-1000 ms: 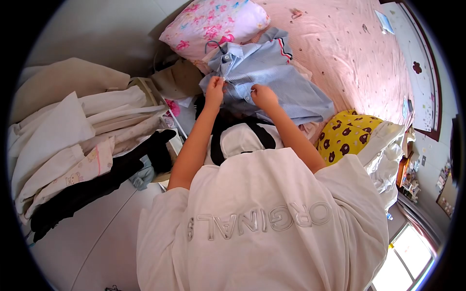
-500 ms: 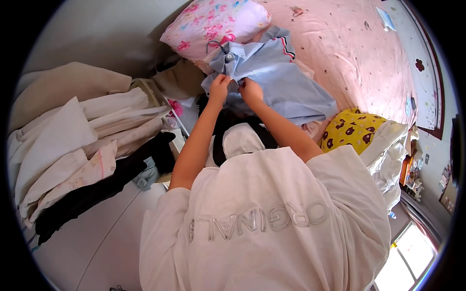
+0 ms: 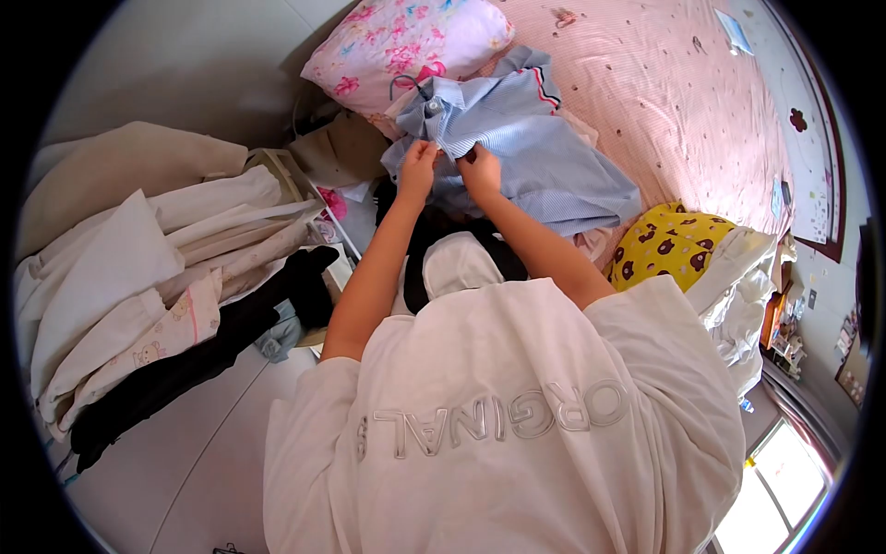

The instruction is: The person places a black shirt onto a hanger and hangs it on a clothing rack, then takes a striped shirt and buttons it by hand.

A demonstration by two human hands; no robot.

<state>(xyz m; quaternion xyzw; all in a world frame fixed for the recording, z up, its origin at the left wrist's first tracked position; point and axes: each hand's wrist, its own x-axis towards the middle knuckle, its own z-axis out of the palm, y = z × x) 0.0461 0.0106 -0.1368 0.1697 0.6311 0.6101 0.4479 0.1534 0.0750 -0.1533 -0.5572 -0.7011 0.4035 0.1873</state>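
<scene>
A blue striped shirt (image 3: pixel 535 148) lies on the bed's near edge, with a dark hanger (image 3: pixel 406 85) showing at its collar. One sleeve carries a red, white and dark trim. Both hands are at the shirt's front opening, just below the collar. My left hand (image 3: pixel 419 171) pinches the front edge on one side. On the other side, a short gap away, my right hand (image 3: pixel 481 174) has its fingers closed on the cloth. The fingertips hide any button between them.
A floral pillow (image 3: pixel 406 46) rests above the shirt on the pink bedding (image 3: pixel 646 92). At right sits a yellow bear-print cloth (image 3: pixel 666 247). Piled pale clothes (image 3: pixel 120 249) and a black garment (image 3: pixel 185 379) hang at left, beside an open drawer (image 3: pixel 286 175).
My right hand has shifted very slightly, its fingers closing more on the shirt's front edge. My left hand keeps its pinch. The shirt stays nearly in place.
</scene>
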